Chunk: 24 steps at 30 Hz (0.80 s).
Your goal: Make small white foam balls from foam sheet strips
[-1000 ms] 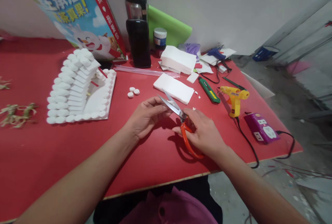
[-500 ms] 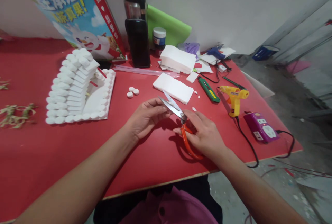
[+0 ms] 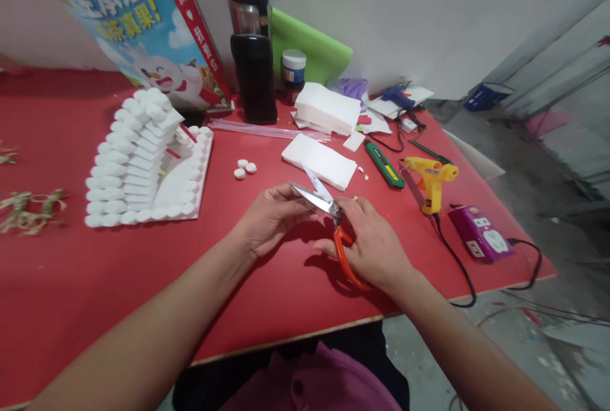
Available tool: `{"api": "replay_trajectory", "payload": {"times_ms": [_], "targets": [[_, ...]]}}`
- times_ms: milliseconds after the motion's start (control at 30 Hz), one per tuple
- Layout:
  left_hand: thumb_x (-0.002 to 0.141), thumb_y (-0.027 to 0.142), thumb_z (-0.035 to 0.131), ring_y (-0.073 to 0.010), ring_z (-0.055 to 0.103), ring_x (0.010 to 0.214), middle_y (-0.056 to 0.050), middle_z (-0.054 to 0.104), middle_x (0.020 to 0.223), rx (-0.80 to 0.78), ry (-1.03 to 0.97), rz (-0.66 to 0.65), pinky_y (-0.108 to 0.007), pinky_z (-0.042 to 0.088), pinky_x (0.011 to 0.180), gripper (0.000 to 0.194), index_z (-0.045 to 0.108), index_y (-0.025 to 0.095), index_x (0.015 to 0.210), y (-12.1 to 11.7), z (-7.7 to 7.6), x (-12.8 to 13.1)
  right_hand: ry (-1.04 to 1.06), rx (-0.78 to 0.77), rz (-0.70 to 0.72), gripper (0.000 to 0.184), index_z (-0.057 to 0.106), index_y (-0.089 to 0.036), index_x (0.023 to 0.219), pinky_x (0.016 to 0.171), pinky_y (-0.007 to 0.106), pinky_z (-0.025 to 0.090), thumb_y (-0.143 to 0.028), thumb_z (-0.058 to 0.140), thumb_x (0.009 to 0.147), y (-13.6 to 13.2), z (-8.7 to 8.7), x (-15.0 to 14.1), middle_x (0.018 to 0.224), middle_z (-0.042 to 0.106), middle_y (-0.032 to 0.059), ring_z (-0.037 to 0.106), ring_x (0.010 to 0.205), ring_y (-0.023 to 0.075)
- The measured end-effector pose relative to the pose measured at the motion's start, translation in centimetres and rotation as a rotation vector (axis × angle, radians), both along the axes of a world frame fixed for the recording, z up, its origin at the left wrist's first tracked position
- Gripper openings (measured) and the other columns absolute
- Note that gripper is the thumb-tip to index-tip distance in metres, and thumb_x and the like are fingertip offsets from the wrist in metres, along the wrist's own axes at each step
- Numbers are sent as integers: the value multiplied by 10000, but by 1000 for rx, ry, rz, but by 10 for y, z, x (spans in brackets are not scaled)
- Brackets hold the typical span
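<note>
Head view: the right hand curls around the scissors, blades spread slightly wider than a moment ago between both hands, suggesting snipping continues. The left hand is nearly closed at the blades; anything pinched is hidden. White sheets lie beyond.

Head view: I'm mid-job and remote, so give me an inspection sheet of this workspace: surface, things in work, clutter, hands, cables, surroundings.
Surface: red table, with a white stepped model at left.
Job's things: orange-handled scissors, blades open.
Clutter: white sheets, three white discs, scraps, green tool, yellow glue gun.
Hands: right hand grips the scissors; left hand is at the blades, its hold too hidden to tell.
Cables: glue-gun cord and the cord of the purple power box both run to the table's edge.
Surroundings: pale wall behind; blue bucket at right.
</note>
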<state>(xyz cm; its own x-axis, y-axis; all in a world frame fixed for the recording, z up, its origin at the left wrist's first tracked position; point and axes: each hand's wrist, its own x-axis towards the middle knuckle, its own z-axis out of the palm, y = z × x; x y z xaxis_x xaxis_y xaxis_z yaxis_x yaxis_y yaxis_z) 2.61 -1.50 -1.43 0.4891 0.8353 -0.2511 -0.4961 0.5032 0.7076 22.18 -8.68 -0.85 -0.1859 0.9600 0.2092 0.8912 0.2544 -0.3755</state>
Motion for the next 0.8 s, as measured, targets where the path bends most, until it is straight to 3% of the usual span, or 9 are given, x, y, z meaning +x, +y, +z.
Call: {"api": "replay_trajectory", "payload": {"times_ms": [533, 800], "targets": [[608, 163, 959, -137, 721, 655, -68, 790, 741, 10, 38, -54, -237, 621, 698, 216, 809, 117, 757, -1, 2, 0, -23, 122, -7, 601, 620, -184, 1138, 654, 369, 491, -749, 496, 974, -6, -11, 5, 970, 666, 133, 655, 793, 283], [619, 166, 962, -138, 740, 682, -66, 797, 772, -6, 31, -77, -222, 631, 708, 247, 813, 114, 808, -1, 2, -1, 7, 166, -15, 562, 620, -191, 1189, 663, 365, 507, -705, 562, 970, -8, -18, 6, 1011, 705, 142, 683, 825, 289]]}}
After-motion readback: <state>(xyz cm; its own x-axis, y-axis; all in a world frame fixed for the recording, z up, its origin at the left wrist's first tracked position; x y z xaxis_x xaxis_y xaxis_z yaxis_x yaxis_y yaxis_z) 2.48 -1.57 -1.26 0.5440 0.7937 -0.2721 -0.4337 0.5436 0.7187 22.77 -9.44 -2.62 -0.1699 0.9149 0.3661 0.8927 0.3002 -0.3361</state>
